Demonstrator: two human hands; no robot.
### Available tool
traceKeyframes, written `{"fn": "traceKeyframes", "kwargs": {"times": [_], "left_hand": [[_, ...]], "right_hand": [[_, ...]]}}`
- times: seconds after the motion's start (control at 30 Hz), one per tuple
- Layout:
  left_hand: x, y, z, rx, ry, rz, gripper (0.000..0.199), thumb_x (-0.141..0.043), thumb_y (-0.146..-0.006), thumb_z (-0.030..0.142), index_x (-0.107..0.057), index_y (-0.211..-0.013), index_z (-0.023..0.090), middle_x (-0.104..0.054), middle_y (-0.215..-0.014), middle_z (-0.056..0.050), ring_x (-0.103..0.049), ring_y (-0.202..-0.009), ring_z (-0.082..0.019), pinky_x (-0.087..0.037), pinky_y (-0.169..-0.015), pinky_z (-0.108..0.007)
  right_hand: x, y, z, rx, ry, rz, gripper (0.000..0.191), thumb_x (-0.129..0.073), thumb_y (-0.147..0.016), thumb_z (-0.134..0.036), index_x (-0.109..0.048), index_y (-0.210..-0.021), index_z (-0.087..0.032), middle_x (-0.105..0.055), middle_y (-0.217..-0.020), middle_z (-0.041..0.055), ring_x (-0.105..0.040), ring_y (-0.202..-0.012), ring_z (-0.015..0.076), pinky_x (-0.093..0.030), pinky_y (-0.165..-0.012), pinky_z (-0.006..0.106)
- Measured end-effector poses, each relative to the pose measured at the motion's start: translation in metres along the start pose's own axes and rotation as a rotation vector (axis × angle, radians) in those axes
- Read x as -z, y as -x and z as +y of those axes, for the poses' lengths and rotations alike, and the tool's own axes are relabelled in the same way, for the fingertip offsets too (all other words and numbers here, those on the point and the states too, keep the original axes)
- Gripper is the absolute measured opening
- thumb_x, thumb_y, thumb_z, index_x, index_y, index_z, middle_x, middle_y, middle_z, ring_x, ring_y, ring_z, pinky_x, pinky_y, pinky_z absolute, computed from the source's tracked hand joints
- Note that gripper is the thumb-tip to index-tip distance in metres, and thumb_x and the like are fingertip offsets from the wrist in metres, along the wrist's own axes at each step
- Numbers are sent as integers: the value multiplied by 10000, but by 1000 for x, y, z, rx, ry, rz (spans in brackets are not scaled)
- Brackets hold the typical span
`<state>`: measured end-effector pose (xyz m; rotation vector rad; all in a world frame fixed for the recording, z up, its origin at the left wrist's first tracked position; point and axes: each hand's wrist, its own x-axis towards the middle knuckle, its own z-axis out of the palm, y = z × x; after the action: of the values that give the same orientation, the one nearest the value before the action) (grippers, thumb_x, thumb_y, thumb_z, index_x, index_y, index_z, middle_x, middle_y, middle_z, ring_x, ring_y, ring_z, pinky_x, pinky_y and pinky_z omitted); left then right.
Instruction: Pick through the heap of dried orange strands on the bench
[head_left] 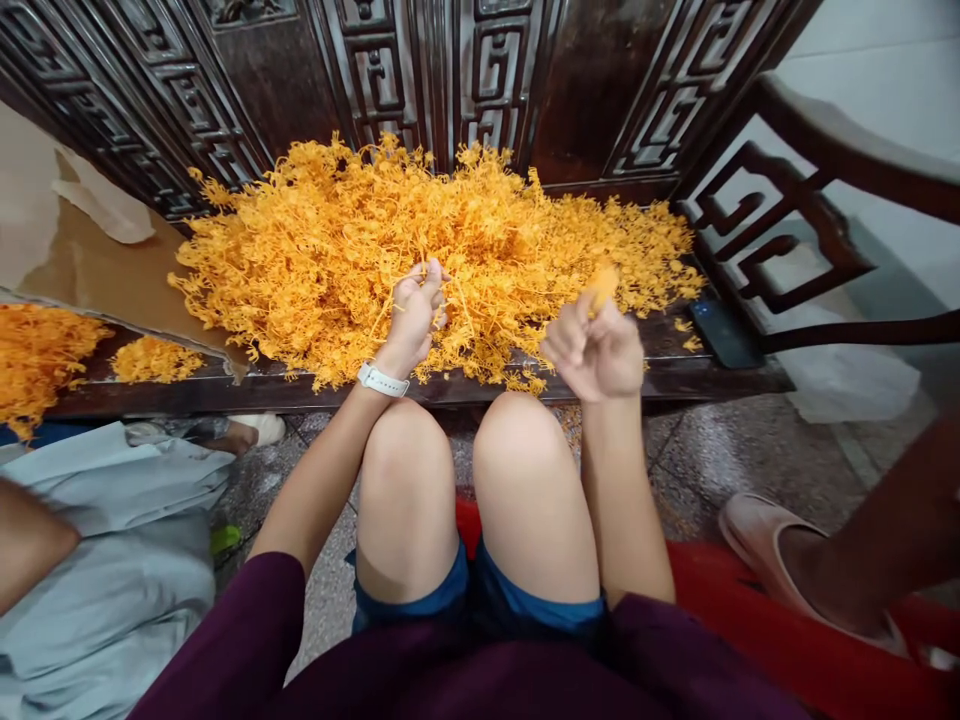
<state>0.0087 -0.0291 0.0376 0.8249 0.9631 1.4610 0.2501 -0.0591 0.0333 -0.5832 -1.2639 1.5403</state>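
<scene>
A big heap of orange plastic sprigs, thin stems with small frilly flower-like tips, lies on the dark wooden bench. My left hand, with a pale watch strap on its wrist, is closed at the front of the heap. Between its thumb and fingers a thin orange sprig is pinched, partly lost against the heap. To the right, my right hand is raised above the bench's front edge, fingers curled together. A small orange piece, smeared by motion, shows at its fingertips.
At the left a cardboard sheet stands beside the heap, with more orange sprigs beyond it. A phone lies at the bench's right end. Another person's grey clothing is at left; a sandalled foot is at right, by red plastic.
</scene>
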Motion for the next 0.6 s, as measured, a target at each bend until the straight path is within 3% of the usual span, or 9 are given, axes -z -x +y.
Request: {"fn": "traceKeyframes", "kwargs": {"times": [0.07, 0.1, 0.17, 0.3, 0.43, 0.5, 0.6], "left_hand": [[-2, 0, -1, -3, -18, -15, 453, -768, -869, 588, -511, -803, 221, -217, -557, 118, -179, -433, -52, -183, -384, -188], [-2, 0, -2, -8, -24, -25, 453, -767, -866, 597, -521, -812, 220, -215, -553, 120, -174, -432, -52, -180, -383, -189], [-5, 0, -4, -28, -29, -59, 447, -757, -868, 607, -543, -828, 217, -221, -543, 120, -173, -433, -50, -173, -387, -186], [-13, 1, -6, -31, -9, -98, 394, -737, -899, 571, -587, -836, 213, -244, -539, 110, -194, -434, -48, -184, -400, -176], [-18, 1, -4, 4, 21, -10, 350, -750, -916, 491, -572, -804, 211, -253, -531, 109, -213, -421, -49, -208, -405, -174], [-16, 0, -3, -13, 31, 43, 371, -747, -918, 488, -534, -792, 212, -243, -534, 115, -203, -418, -48, -198, -408, -177], [-9, -3, -4, -51, 48, 106, 429, -756, -898, 523, -483, -780, 214, -234, -547, 121, -185, -422, -45, -188, -413, -182]], "right_hand": [[1, -11, 10, -5, -95, 242, 370, -636, -907, -635, -680, -923, -268, -527, -651, -32, -368, -505, 116, -338, -462, 260], [-1, -15, 14, -48, -113, 286, 344, -634, -918, -604, -682, -1013, -277, -548, -690, -33, -375, -510, 110, -335, -457, 249], [-8, -19, 23, -153, -114, 238, 350, -672, -912, -543, -681, -1125, -265, -601, -761, -22, -426, -529, 99, -347, -458, 236], [-34, -19, 34, -269, 0, 11, 463, -758, -873, -527, -679, -1221, -232, -705, -992, 24, -579, -679, 106, -451, -570, 233], [-48, -23, 42, -224, 129, -30, 333, -800, -867, -481, -719, -956, -170, -711, -893, 27, -570, -710, 110, -460, -668, 244], [-48, -25, 47, -228, 107, 12, 337, -791, -877, -481, -688, -838, -162, -662, -772, 6, -535, -659, 104, -422, -630, 242], [-45, -24, 52, -266, 74, 0, 385, -741, -913, -521, -688, -815, -152, -548, -627, -34, -455, -568, 91, -343, -563, 239]]}}
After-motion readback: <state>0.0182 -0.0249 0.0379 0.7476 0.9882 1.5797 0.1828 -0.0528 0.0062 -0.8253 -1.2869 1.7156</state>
